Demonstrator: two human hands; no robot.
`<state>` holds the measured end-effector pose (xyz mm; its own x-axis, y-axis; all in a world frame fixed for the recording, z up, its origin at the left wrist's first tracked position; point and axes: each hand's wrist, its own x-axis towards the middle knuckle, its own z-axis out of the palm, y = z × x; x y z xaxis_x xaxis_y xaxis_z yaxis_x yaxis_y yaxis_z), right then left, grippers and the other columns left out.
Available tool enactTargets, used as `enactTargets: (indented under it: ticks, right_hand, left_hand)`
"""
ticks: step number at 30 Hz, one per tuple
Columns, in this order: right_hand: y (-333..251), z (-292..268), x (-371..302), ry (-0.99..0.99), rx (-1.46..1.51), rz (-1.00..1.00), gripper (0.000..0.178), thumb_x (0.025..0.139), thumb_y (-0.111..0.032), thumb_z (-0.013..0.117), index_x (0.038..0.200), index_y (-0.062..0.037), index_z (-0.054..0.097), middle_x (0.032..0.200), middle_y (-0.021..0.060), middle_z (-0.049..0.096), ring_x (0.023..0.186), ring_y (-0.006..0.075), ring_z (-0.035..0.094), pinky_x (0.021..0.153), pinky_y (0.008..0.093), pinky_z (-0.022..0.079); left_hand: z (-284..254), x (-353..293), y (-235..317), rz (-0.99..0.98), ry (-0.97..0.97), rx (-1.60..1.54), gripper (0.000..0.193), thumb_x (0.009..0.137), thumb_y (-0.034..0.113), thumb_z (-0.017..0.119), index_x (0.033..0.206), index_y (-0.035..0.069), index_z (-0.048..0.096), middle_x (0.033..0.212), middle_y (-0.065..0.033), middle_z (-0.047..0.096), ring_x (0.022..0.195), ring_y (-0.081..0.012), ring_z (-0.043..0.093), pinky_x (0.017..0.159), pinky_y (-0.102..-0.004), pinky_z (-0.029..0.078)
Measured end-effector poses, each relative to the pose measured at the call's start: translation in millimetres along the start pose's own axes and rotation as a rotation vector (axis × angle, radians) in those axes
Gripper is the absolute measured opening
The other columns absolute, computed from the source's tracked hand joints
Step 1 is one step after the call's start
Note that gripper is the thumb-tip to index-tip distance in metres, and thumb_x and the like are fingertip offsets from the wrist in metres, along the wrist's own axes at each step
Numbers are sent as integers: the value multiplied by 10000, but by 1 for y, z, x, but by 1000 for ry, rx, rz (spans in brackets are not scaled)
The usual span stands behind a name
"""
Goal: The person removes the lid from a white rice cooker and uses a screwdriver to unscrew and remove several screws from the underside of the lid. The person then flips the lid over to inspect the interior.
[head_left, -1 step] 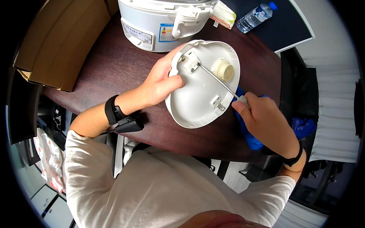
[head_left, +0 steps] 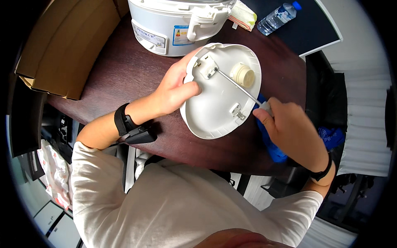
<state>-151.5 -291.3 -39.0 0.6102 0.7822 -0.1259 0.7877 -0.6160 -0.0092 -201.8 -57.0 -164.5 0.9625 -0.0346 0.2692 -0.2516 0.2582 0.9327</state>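
White lid [head_left: 209, 105], its inner face turned toward the viewer, is being held above the brown table [head_left: 111, 74] (clock positions are taken about its centre, twelve at the top of the view). The left hand [head_left: 171, 93] is gripping the rim at nine to ten o'clock: the thumb is lying inside the lid, while the other fingers are passing behind it, largely hidden. The right hand [head_left: 291, 128], at four o'clock, is curling closed around the handle of a screwdriver [head_left: 237, 86]; how tightly cannot be told. The shaft is slanting toward eleven o'clock, its tip meeting a dark screw [head_left: 216, 70] on the small white plate [head_left: 205, 67]. A second screw [head_left: 209, 75] is sitting just beside it. A cream cap [head_left: 245, 76] is projecting at two o'clock, and a clip [head_left: 237, 110] is showing at five. Beyond the lid, the cooker [head_left: 161, 22] is standing at eleven o'clock, the box [head_left: 70, 45] at ten; the towel [head_left: 245, 16] is lying between twelve and one, the bottle [head_left: 275, 20] at one.
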Motion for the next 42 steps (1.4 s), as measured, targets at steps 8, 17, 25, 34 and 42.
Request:
enactTargets:
  ticks: [8, 17, 25, 34, 42]
  right_hand:
    - [7, -36, 22, 328, -634, -182, 234, 730, -291, 687, 801, -103, 567, 765, 21, 478, 682, 174, 553, 581, 285, 451]
    - [25, -11, 4, 96, 247, 51, 311, 887, -276, 623, 764, 5, 570, 579, 169, 537, 522, 309, 571, 484, 362, 427]
    - [15, 3, -6, -348, 897, 343, 422, 989, -344, 468, 712, -31, 523, 527, 38, 515, 395, 94, 495, 384, 229, 368]
    - [13, 12, -6, -168, 510, 179, 394, 977, -349, 485, 728, -45, 506, 496, 34, 476, 387, 132, 483, 394, 250, 353]
    - [7, -13, 14, 256, -505, -101, 254, 785, -327, 670, 800, -101, 554, 724, 34, 541, 609, 191, 583, 512, 323, 429]
  left_hand:
    - [-2, 3, 2, -13, -33, 4, 716, 709, 50, 467, 1406, -26, 321, 1270, -98, 505, 1161, -163, 467, 996, -295, 364]
    - [1, 3, -1, 35, -56, -63, 707, 706, 36, 456, 1399, -23, 327, 1268, -91, 507, 1160, -160, 470, 997, -295, 365]
    - [1, 2, 3, -9, -41, -47, 707, 707, 35, 454, 1399, -23, 328, 1273, -94, 503, 1168, -157, 465, 998, -292, 364]
    - [1, 3, 1, 4, -39, -51, 714, 711, 37, 457, 1409, -22, 315, 1293, -102, 489, 1182, -164, 457, 1004, -297, 362]
    - [-3, 5, 5, -34, -4, -3, 705, 712, 36, 460, 1403, -20, 334, 1284, -97, 501, 1165, -153, 466, 999, -293, 365]
